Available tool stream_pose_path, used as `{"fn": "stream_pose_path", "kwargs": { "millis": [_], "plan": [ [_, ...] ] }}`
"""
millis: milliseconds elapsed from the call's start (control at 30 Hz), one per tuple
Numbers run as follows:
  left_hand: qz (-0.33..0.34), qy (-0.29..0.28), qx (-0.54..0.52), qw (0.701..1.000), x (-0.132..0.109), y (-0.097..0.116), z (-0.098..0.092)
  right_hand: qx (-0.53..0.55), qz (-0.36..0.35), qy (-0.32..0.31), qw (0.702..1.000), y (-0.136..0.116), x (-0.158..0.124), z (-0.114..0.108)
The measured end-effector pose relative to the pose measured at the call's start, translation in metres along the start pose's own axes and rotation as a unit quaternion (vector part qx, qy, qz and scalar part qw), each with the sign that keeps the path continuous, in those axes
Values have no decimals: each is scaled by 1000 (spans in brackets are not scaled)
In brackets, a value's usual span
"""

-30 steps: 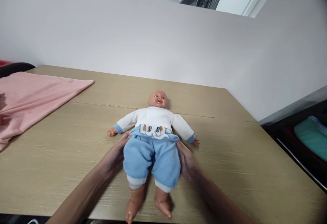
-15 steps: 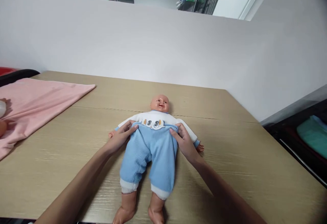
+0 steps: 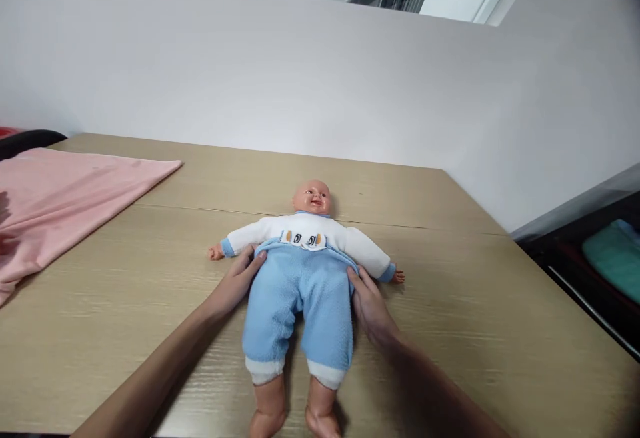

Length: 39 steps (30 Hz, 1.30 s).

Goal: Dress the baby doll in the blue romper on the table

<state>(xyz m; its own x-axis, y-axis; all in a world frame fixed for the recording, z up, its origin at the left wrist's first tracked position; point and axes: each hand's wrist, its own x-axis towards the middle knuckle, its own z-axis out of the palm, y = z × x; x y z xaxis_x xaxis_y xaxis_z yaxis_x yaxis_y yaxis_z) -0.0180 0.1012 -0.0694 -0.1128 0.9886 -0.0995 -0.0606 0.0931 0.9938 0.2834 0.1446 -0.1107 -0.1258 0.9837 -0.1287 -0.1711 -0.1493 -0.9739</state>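
A baby doll (image 3: 306,238) lies on its back on the wooden table (image 3: 450,331), head toward the wall. It wears a white top and blue trousers (image 3: 300,305) pulled high over the belly. My left hand (image 3: 239,282) is closed on the trousers' edge at the doll's hip on the left side. On the other side, my right hand (image 3: 367,301) grips the trousers at the hip, just below the doll's sleeve. Both bare feet point toward me at the table's near edge.
A pink cloth (image 3: 55,191) is spread over the table's left end. A white partition wall (image 3: 320,85) runs behind the table. To the right, beyond the table edge, a dark shelf holds a teal bundle (image 3: 613,251).
The trousers' waistband went up over the doll's belly, covering most of the elephant print. My hands rose to the waist with it, then dropped back to the hips.
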Motion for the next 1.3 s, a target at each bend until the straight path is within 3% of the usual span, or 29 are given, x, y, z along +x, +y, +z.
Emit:
{"fn": "stream_pose_path", "kwargs": {
  "millis": [133, 300, 467, 633, 833, 933, 1033, 1133, 1300],
  "plan": [
    [-42, 14, -151, 988, 11, -3, 19, 81, 65, 9, 995, -9, 13, 11],
    [-39, -31, -176, 983, 35, -5, 25, 46, 8, -24, 999, -24, 35, 12],
    [-29, -37, -160, 986, 53, -4, 12, 0, -49, -63, 997, -25, 52, 2],
    [0, -89, -156, 984, 51, 1, 1, -77, -92, -94, 988, -44, 42, -9],
    [32, -150, 17, 988, 62, 43, -3, -268, -178, -133, 937, -84, 43, 13],
    [17, -169, 50, 984, 72, 55, -2, -233, -155, -162, 946, -87, 60, 25],
    [2, -167, -25, 986, 77, 48, -3, -161, -131, -149, 967, -79, 76, 25],
    [22, -127, -67, 989, 78, 29, -5, -159, -125, -134, 970, -70, 80, 15],
    [91, -85, 94, 988, 73, 10, -6, -231, -123, -129, 957, -56, 71, -4]
  ]
}}
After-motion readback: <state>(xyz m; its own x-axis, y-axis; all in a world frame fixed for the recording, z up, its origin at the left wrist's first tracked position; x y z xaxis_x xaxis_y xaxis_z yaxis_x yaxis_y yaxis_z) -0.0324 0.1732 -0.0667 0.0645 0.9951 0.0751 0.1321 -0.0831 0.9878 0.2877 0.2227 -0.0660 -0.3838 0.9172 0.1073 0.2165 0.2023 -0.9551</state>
